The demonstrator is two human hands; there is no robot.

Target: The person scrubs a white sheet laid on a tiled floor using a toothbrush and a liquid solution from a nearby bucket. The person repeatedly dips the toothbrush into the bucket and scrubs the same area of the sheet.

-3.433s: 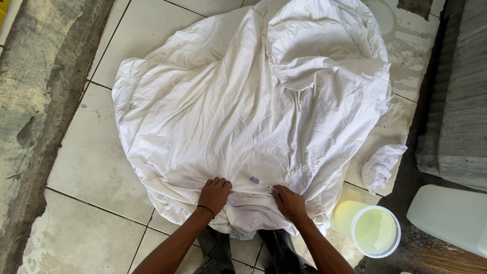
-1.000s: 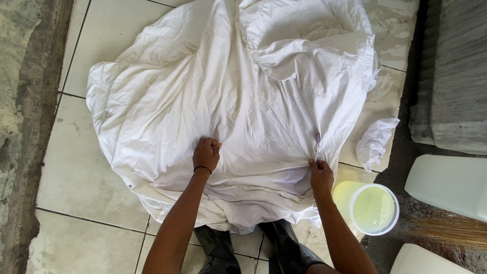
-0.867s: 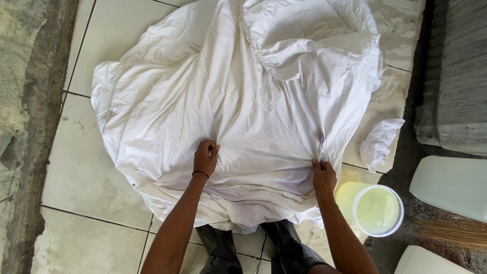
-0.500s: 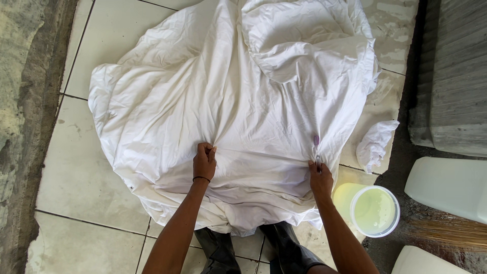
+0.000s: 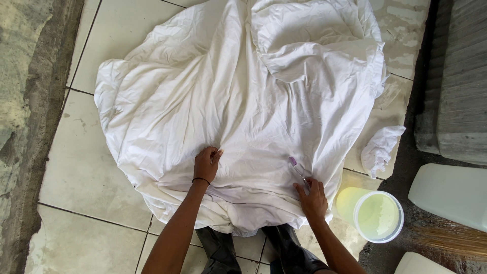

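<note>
Large rumpled white cotton sheet (image 5: 238,111) spread over the pale tiled floor (image 5: 76,172). Left hand (image 5: 206,163), fingers curled, bunches a fold of it; right hand (image 5: 313,197) lies flat on the cloth, fingers pinching a thin purple-tipped stick (image 5: 298,171). Beside the right hand stands a round yellow-green plastic tub (image 5: 373,213); a crumpled white rag (image 5: 380,149) lies beyond. Half a second earlier, the right hand sat higher up the sheet.

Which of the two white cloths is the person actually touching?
The big sheet spread over the tiles: both the left hand and right hand press on it. The small crumpled rag lies apart, beyond its right edge, untouched.
</note>
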